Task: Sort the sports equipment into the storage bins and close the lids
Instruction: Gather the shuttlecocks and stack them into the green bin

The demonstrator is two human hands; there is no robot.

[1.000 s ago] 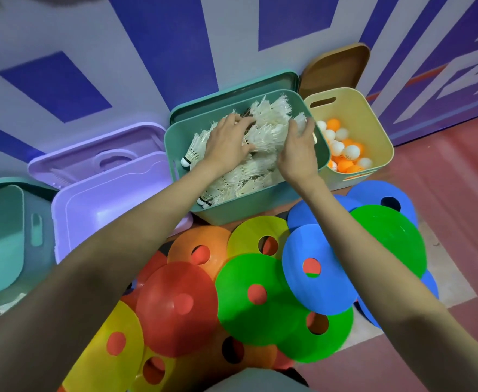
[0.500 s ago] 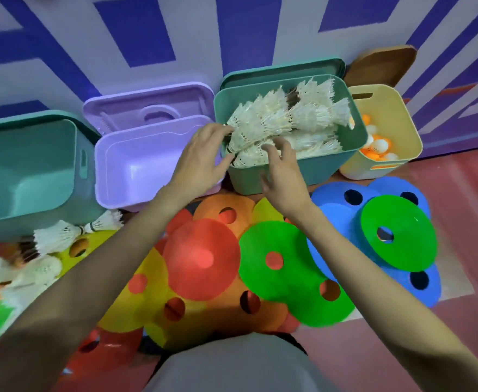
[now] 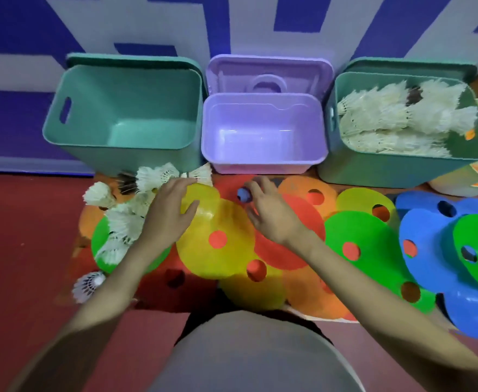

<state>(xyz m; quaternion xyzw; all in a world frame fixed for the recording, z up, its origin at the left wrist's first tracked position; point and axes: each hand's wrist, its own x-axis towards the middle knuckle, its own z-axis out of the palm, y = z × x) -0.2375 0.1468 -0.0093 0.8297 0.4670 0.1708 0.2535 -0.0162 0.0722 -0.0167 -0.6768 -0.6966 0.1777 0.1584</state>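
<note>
Bins, three against the wall: left teal bin (image 3: 119,108) and purple bin (image 3: 263,134), both without contents; right teal bin (image 3: 407,165) packed with shuttlecocks (image 3: 402,117). Lids stand open behind each.

Loose shuttlecocks (image 3: 124,219): floor, before the left bin, on the cones (image 3: 218,239).

Left hand (image 3: 170,213): half a second ago at the right bin's rim; now over a yellow cone, fingers relaxed, beside the loose shuttlecocks.

Right hand (image 3: 271,213): likewise withdrawn; fingertips touch a small blue object (image 3: 243,195), grip unclear.
</note>
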